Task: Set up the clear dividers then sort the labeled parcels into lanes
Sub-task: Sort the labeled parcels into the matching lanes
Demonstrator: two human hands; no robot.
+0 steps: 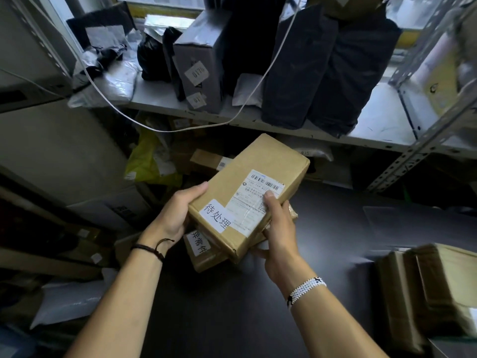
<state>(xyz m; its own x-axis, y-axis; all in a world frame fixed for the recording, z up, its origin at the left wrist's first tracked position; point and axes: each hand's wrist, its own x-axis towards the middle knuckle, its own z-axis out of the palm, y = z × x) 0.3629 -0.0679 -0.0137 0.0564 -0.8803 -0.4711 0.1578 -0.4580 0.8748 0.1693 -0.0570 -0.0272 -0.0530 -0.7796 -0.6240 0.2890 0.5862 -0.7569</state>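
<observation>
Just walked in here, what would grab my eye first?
A brown parcel at centre, held by the left hand and right hand, bears a white label in large Chinese characters. A second parcel shows just beneath it. Behind, bulky dark bags stand on the metal shelf.

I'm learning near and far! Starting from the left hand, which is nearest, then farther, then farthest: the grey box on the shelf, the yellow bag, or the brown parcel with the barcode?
1. The brown parcel: gripped by the left hand itself.
2. The yellow bag: beyond the hand, below the shelf.
3. The grey box: up on the shelf, farthest back.
</observation>
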